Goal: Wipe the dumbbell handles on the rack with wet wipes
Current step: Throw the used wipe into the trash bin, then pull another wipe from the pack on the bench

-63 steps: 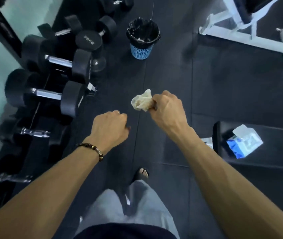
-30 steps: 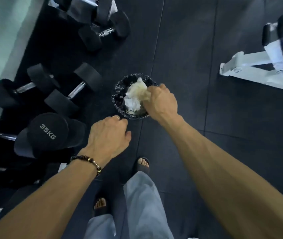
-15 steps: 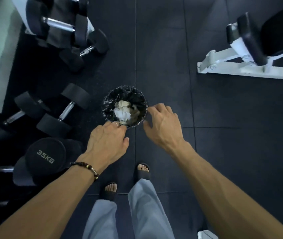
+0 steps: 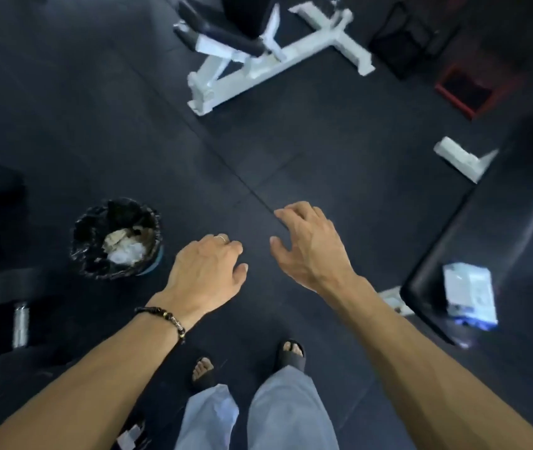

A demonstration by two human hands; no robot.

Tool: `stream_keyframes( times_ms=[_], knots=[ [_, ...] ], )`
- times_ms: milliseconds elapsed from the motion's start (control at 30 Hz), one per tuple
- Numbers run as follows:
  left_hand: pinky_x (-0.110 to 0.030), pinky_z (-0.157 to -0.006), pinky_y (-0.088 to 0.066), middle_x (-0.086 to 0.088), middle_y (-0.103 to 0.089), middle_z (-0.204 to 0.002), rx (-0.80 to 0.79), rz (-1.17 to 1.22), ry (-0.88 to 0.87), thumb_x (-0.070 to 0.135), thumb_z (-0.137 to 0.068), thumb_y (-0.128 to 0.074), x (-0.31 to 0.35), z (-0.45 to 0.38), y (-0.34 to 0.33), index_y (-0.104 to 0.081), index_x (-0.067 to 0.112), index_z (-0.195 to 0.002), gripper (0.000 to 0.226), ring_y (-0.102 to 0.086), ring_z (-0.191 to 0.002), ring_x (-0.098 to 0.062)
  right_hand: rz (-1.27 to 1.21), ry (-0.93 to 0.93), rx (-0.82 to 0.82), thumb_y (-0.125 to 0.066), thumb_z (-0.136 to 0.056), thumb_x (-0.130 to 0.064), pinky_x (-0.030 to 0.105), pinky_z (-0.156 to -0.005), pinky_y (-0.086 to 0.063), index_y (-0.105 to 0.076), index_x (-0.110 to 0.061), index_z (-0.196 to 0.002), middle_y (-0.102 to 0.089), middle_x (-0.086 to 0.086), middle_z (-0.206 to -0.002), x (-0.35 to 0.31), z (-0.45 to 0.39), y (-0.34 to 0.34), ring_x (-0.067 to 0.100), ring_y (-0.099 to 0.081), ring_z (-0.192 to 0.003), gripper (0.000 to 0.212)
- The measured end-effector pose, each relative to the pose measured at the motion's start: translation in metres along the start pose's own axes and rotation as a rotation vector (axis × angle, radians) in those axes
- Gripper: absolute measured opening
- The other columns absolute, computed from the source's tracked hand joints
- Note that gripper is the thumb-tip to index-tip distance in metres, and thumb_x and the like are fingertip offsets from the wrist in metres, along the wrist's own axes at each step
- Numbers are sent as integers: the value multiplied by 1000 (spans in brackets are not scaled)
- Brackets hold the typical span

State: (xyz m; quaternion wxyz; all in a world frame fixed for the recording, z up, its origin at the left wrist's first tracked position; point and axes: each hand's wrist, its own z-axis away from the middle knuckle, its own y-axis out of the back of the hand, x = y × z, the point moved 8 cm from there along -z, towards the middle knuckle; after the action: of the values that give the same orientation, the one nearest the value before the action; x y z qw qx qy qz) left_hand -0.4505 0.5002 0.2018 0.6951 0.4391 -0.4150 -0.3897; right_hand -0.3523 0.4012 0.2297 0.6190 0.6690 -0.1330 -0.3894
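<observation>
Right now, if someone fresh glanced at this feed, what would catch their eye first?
Two bare hands, the left hand and the right hand, held empty over the dark rubber floor. At the left stands the small bin lined with a black bag, crumpled used wipes inside. At the right, the blue-and-white wet wipe pack lies on the black padded bench.

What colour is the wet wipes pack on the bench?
White and blue wet wipes pack; head view.

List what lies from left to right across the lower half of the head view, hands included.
Black-lined waste bin with crumpled wipes → left hand with a ring → right hand, fingers loosely spread → blue-and-white wet wipe pack on the black padded bench.
</observation>
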Motion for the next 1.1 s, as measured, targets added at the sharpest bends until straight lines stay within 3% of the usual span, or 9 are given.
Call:
stream_keyframes(
  times_ms=[167,333,533,633,900,1100],
  knots=[
    [-33,-77,-48,3,-61,-108,-49,-36,-240,42,-98,-49,127,-17,-23,-63,19,-117,33,-61,-98,-19,5,-274,88,-66,-91,-25,48,-91,-49,-62,-10,-127,-58,8,-127,118,86,43,31,-56,-109,40],
    [-31,-85,-46,5,-59,-116,-95,-112,-456,43,-101,-42,265,-29,-66,-58,20,-124,37,-57,-106,-17,-58,-483,214,-71,-85,-20,50,-83,-52,-66,-6,-120,-61,12,-117,235,176,72,37,-58,-101,38],
    [-30,-86,-44,5,-57,-119,-153,-196,-543,42,-102,-40,408,-41,-133,-57,21,-126,37,-55,-109,-16,-115,-601,222,-69,-87,-20,45,-78,-50,-66,-3,-112,-61,11,-115,377,246,85,35,-56,-99,30],
    [-29,-83,-42,4,-57,-120,-202,-228,-540,40,-102,-39,465,-52,-167,-57,21,-126,36,-55,-108,-18,-143,-652,203,-69,-88,-21,46,-83,-50,-65,-6,-119,-61,11,-120,446,269,85,35,-55,-103,34],
    [-27,-78,-41,4,-56,-120,-217,-266,-560,40,-101,-40,545,-109,-261,-57,22,-124,33,-55,-107,-16,-183,-688,112,-64,-92,-24,42,-94,-45,-61,-12,-131,-56,5,-128,581,278,47,28,-52,-113,40],
    [-36,-87,-45,-2,-59,-119,-142,-261,-589,39,-96,-50,568,-170,-315,-61,19,-118,32,-57,-105,-21,-186,-691,57,-63,-92,-25,40,-94,-45,-60,-14,-130,-54,5,-129,639,246,0,27,-51,-117,40]
  ],
)
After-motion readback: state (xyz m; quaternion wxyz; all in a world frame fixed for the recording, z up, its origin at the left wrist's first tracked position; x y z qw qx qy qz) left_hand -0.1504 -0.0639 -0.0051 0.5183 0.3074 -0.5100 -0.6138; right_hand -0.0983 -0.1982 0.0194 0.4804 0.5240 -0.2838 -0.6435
